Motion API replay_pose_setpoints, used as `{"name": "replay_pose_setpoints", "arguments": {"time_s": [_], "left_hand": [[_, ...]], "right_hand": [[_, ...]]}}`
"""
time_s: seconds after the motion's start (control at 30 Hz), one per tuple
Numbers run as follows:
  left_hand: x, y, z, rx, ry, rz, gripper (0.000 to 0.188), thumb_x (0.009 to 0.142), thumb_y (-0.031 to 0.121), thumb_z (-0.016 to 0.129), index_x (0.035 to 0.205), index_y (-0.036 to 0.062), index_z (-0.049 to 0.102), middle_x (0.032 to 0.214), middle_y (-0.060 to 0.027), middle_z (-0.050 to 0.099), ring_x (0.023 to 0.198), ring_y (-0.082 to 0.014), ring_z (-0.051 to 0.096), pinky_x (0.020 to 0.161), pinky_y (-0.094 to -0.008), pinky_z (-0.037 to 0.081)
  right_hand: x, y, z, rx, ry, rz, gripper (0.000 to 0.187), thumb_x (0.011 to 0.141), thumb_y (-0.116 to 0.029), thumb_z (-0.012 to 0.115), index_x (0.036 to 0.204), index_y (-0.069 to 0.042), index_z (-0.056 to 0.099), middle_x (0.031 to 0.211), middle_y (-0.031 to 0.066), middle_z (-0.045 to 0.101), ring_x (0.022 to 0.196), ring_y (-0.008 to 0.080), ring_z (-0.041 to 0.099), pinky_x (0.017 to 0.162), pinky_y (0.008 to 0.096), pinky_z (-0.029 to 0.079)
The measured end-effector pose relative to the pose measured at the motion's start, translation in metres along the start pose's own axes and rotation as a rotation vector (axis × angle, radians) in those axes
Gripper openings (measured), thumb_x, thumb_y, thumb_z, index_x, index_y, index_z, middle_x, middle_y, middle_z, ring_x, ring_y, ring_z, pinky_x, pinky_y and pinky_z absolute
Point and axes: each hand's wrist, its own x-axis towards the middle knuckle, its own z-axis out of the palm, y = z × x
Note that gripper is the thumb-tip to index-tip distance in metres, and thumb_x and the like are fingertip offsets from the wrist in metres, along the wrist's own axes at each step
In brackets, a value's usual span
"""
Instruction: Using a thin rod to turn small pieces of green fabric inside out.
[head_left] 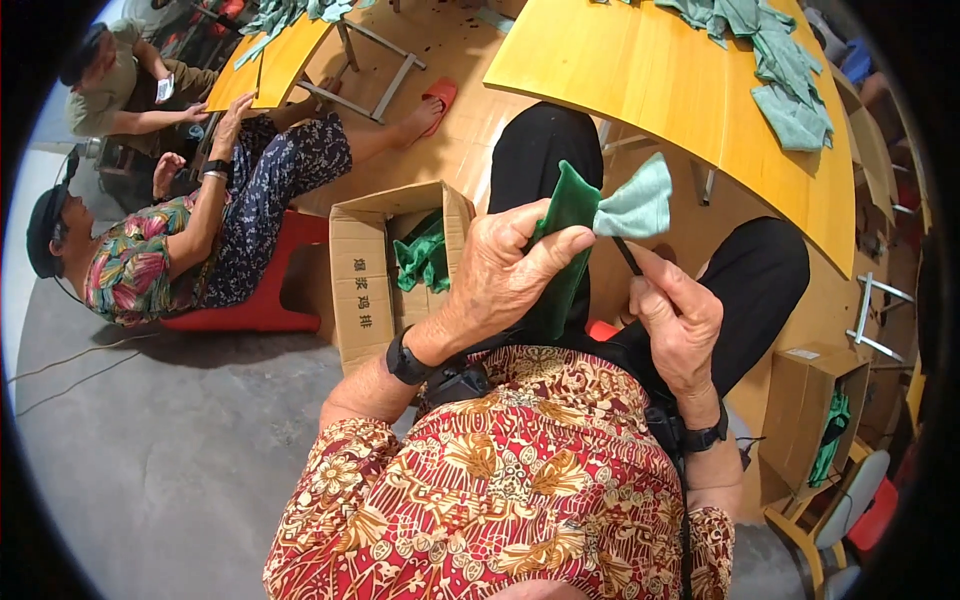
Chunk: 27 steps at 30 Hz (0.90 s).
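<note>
My left hand [505,265] grips a strip of dark green velvety cloth [572,205], thumb on top, in front of my lap. From the strip's right edge sticks out a pale green cloth piece [637,198], gathered narrow where it meets the dark green. My right hand [678,322] is closed on a thin dark stick-like tool [627,257]. The tool's upper end reaches the underside of the pale green piece; whether it goes into the cloth is hidden. The lower end of the tool disappears in my fingers.
An open cardboard box [362,285] with dark green cloth stands left of my knees. A yellow table [640,70] ahead carries pale green pieces [785,85]. Another box [795,415] is at right. Two people sit at left by another yellow table [285,65].
</note>
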Motion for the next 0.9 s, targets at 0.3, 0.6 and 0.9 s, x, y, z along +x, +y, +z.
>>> {"name": "replay_pose_setpoints", "arguments": {"time_s": [0.3,0.6,0.9], "left_hand": [[0.01,-0.008,-0.023,0.342,0.332,0.39,0.022,0.072,0.003,0.081,0.086,0.0039,0.065,0.073,-0.0072,0.059,0.061,-0.022,0.057,0.056,-0.0316,0.044],[0.014,-0.018,-0.009,0.723,0.219,0.518,0.029,0.063,0.002,0.075,0.089,0.0067,0.063,0.075,-0.0078,0.054,0.07,-0.0293,0.057,0.062,-0.0383,0.045],[0.017,-0.031,-0.003,0.825,0.204,0.663,0.016,0.07,0.009,0.069,0.08,0.0097,0.057,0.073,-0.0026,0.049,0.068,-0.0208,0.058,0.066,-0.0343,0.045]], "right_hand": [[0.008,-0.004,-0.037,-0.231,-0.142,0.096,0.021,0.091,-0.004,0.061,0.111,0.002,0.067,0.076,0.0001,0.06,0.065,0.0076,0.055,0.059,0.0225,0.045],[0.041,-0.048,0.007,-0.072,-0.013,0.204,0.017,0.087,-0.013,0.07,0.094,0.001,0.068,0.075,-0.0033,0.061,0.068,0.0024,0.052,0.06,0.0192,0.043],[0.064,-0.027,0.031,-0.102,-0.059,0.153,0.015,0.085,-0.012,0.072,0.086,0.002,0.066,0.07,-0.0052,0.057,0.066,0.0015,0.049,0.059,0.0199,0.042]]}}
